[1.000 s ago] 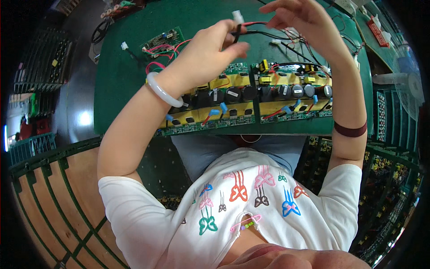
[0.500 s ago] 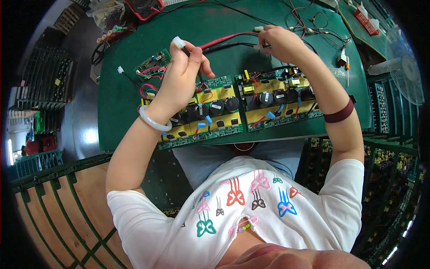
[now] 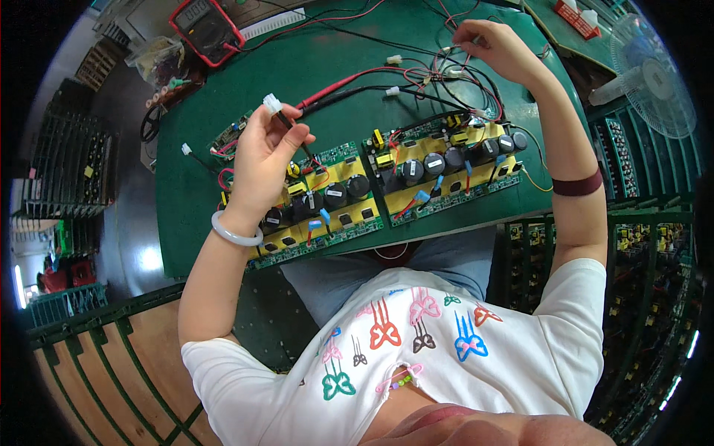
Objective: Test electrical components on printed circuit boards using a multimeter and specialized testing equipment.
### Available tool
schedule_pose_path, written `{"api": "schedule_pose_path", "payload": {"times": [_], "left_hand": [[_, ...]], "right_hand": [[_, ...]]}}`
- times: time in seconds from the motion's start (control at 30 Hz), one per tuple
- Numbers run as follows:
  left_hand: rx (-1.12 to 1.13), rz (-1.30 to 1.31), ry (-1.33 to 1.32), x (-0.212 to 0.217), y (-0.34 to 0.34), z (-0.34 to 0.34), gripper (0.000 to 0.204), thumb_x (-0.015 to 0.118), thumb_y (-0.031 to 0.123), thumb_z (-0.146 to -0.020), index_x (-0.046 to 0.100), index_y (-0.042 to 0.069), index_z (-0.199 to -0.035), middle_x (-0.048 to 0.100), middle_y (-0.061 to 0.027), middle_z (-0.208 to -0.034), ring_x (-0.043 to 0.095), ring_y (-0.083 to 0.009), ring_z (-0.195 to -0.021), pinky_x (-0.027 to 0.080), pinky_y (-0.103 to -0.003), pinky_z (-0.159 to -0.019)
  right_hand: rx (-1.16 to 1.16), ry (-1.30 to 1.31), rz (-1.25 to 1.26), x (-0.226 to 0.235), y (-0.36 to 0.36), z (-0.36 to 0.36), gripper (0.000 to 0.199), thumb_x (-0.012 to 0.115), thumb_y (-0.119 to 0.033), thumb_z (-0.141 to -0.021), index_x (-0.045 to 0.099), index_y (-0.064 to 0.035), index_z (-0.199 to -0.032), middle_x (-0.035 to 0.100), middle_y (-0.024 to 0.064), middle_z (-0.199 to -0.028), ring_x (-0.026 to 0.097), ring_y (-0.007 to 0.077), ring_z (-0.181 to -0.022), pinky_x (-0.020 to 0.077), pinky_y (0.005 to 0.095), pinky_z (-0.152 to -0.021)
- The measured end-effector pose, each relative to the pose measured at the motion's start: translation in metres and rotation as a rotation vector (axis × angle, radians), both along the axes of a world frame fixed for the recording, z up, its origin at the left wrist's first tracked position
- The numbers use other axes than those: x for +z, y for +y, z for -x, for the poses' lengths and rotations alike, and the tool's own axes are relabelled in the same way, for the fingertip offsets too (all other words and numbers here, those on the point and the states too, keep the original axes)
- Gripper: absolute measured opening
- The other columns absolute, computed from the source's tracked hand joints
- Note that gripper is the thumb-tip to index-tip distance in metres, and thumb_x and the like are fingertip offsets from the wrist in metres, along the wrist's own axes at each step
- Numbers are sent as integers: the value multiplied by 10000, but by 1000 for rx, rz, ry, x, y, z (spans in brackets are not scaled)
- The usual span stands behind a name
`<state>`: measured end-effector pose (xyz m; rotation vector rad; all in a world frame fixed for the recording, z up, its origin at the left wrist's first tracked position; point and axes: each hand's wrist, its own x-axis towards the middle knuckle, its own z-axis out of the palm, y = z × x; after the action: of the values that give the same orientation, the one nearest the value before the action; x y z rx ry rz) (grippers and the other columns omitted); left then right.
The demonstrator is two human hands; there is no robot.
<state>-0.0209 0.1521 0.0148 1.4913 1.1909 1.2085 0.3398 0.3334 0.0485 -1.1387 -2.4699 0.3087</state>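
A green tabletop (image 3: 186, 223) is stretching out before you, a white fan (image 3: 645, 82) standing beyond its right side and a red-edged multimeter (image 3: 204, 31) resting near its far left corner. Along the near edge, a left circuit board (image 3: 327, 199) and a right circuit board (image 3: 446, 167) are lying side by side, bearing black capacitors and yellow strips. Your left hand (image 3: 262, 152) is hovering over the left board's outer end, thumb and fingers pinching a white connector (image 3: 273, 102) on a dark lead. A red probe (image 3: 320, 97) is reaching your fingers, though you may be holding it or not; that cannot be told. Your right hand (image 3: 497, 50) is bending its fingers over tangled wires (image 3: 439, 73); whether they are gripping any is unclear.
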Motion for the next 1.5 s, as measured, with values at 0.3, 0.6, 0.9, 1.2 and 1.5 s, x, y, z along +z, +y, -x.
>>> {"api": "schedule_pose_path", "payload": {"times": [0.3, 0.6, 0.9, 1.2, 1.5], "left_hand": [[-25, -47, 12, 4, -1, -1, 299, 521, 313, -1045, 607, 30, -1088, 656, -44, -936, 679, -152, -914, 523, -273, -836], [-88, -62, 147, 11, -8, -9, 300, 447, 269, -1076, 607, 17, -1111, 590, -30, -880, 592, -112, -869, 474, -270, -831], [-43, -139, 198, 17, -3, -15, 313, 480, 278, -1063, 631, 10, -1121, 589, -41, -800, 570, -107, -727, 472, -269, -686], [69, -369, 546, 14, -2, -17, 181, 527, 112, -1010, 596, -51, -978, 622, -138, -825, 625, -213, -651, 488, -322, -600], [48, -367, 546, 14, -1, -18, 185, 527, 107, -1012, 590, -62, -970, 630, -157, -841, 632, -230, -655, 489, -334, -591]], "right_hand": [[74, 28, 47, -44, 23, 56, 220, 695, -218, -875, 695, -40, -1005, 708, 143, -895, 692, 297, -849, 551, 388, -776], [12, -39, 46, -74, 57, 87, 262, 706, -258, -917, 649, -39, -1050, 695, 125, -908, 676, 301, -839, 537, 401, -759], [564, 498, 171, 24, -33, 131, 211, 654, 2, -912, 693, -22, -1118, 669, 42, -941, 633, 120, -896, 522, 259, -786], [656, 326, 64, 28, -54, 140, 253, 658, 61, -831, 714, -32, -1060, 662, 87, -963, 652, 237, -885, 531, 318, -762], [636, 306, 71, 24, -54, 139, 204, 670, -5, -862, 725, -39, -1055, 656, 92, -947, 634, 237, -843, 515, 329, -733]]}}
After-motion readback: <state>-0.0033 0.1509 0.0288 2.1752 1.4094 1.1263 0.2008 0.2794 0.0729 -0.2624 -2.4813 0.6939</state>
